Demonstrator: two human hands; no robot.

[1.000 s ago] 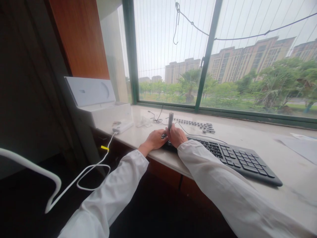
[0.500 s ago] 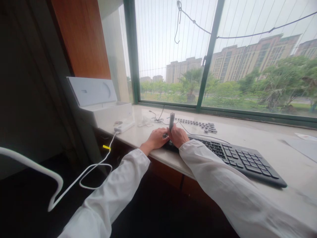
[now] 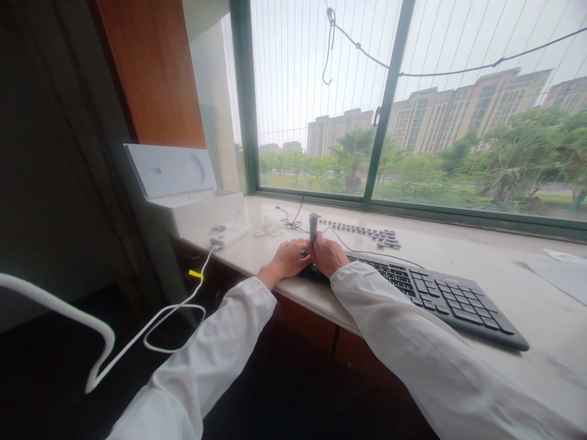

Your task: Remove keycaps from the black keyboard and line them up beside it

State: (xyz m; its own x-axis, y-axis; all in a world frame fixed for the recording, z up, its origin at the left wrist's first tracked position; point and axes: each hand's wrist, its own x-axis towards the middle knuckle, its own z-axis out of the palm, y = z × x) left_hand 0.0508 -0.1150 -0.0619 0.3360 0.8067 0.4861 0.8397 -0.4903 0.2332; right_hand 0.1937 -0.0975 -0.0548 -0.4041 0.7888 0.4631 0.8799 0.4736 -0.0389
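Note:
A black keyboard (image 3: 463,299) lies along the front edge of the counter, with several keys off at its left part. My left hand (image 3: 288,258) is closed over the keyboard's left end, fingers curled down onto it. Beside it, my right hand (image 3: 328,253) grips a tool with a grey cylindrical handle (image 3: 313,227), held nearly upright over the keyboard. The tool's lower end is hidden by my fingers, so its kind does not show. Behind my hands, rows of loose keycaps (image 3: 362,230) lie on the counter.
At the left stands an open white box (image 3: 202,208), a white power strip (image 3: 227,235) with a white cable (image 3: 169,311) in front. A thin black cord (image 3: 293,223) lies coiled behind my hands. Papers (image 3: 557,272) lie at the right. A window (image 3: 321,122) rises behind the counter.
The grey-handled tool and my right hand have shifted slightly left and down, and the handle stands a little straighter. My left hand stays on the keyboard.

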